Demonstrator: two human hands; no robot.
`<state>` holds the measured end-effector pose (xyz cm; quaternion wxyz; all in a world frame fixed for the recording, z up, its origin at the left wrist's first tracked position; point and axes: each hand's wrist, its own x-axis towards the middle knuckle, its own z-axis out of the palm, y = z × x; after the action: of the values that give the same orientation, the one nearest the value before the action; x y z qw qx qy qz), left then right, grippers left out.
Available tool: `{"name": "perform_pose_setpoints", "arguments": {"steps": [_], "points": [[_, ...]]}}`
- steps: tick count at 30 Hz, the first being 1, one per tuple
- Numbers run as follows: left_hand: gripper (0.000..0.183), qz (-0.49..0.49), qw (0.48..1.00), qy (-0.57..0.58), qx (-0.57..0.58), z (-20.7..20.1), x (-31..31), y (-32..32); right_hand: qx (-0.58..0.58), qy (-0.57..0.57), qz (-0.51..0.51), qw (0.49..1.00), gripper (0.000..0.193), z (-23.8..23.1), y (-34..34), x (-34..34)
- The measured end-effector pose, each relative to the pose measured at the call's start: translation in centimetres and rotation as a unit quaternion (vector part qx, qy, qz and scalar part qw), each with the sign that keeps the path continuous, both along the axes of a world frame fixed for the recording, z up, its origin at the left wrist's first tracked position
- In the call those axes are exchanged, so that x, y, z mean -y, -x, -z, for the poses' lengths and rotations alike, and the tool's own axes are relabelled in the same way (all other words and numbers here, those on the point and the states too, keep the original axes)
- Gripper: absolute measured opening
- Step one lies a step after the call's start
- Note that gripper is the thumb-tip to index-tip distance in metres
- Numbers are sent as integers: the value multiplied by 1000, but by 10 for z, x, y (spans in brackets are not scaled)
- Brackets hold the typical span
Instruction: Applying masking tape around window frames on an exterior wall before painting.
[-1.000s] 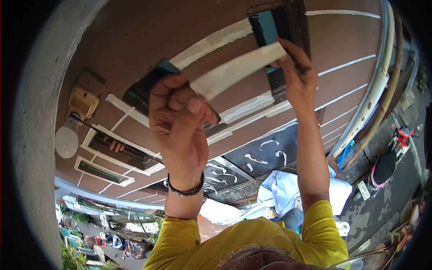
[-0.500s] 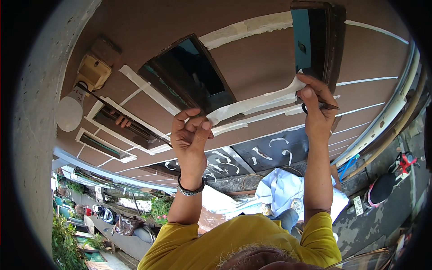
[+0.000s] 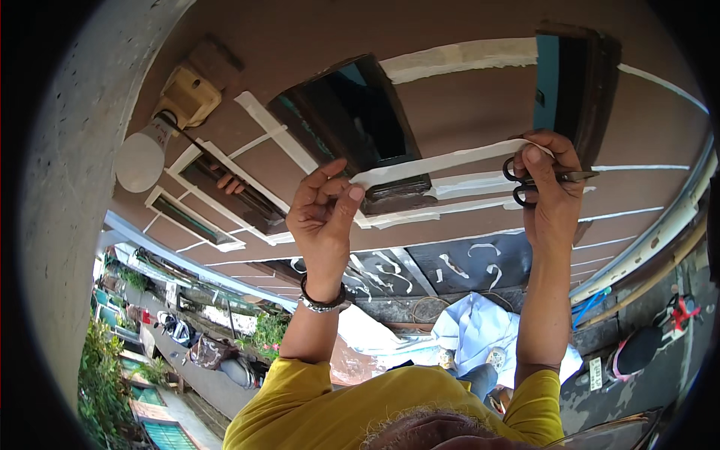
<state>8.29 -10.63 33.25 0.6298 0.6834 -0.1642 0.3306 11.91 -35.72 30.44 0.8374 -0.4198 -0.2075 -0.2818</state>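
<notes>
My left hand [image 3: 322,214] pinches one end of a long strip of white tape [image 3: 442,161] between thumb and fingers. My right hand [image 3: 551,199] holds the strip's other end and also grips black scissors [image 3: 525,181]. The tape is stretched between both hands, right in front of a dark window opening [image 3: 352,120] in a brown wall [image 3: 465,97]. Other white tape strips are stuck on the wall around the window frames. A dark beaded bracelet [image 3: 322,300] is on my left wrist.
A beige lamp fixture [image 3: 187,94] with a round white bulb [image 3: 141,159] sits on the wall at the left. Someone else's fingers [image 3: 229,182] rest on another window frame. A white cloth [image 3: 480,330], a red motorbike [image 3: 675,315] and plants [image 3: 105,360] lie beyond.
My hands have spread apart and the tape now runs longer and thinner between them. The scissors have come into view in my right hand, and the window has shifted toward the middle.
</notes>
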Motion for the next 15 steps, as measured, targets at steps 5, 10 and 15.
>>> {"name": "perform_pose_setpoints", "arguments": {"steps": [5, 10, 15], "points": [[21, -76, 994, -38, 72, -30, -14, -9, 28, 19, 20, 999, 19, -26, -6, -16], [16, -102, 986, -40, 128, -58, -34, -32, 62, 136, 145, 978, 21, -69, -11, -41], [18, -130, 981, -64, 128, -76, -51, -39, 108, 253, 242, 930, 24, -92, -30, -49]]}}
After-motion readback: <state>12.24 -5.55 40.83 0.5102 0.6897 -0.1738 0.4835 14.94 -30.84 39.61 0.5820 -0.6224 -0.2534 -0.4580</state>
